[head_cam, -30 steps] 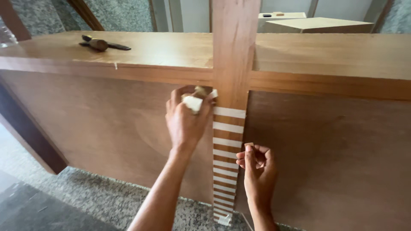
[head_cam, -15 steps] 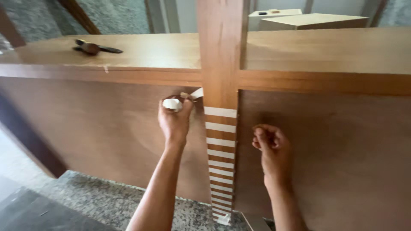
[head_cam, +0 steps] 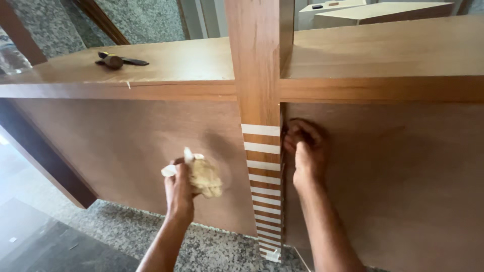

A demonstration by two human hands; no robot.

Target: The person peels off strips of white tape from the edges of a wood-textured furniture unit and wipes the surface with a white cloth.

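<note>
While your left hand point(head_cam: 180, 194) grips a crumpled rag point(head_cam: 202, 176), fingers closed around it, the rag bulges just right of them, short of the taped post point(head_cam: 260, 151). Your right hand point(head_cam: 306, 151) rests fingertips point(head_cam: 292, 132) curled together against the post's right edge.

Dark-handled tool point(head_cam: 120, 61) lies flat on the wooden countertop point(head_cam: 191, 60), at 10 o'clock in view, near its left end. Speckled grey granite floor point(head_cam: 206, 247) runs along the base of the plywood panel, 6 to 7 o'clock. Darker floor slab point(head_cam: 45, 242) at 8 o'clock. Pale boxes point(head_cam: 373, 11) behind the counter at 1 o'clock. Dark slanted wooden strip point(head_cam: 103, 21) against the granite wall, 11 o'clock.
</note>
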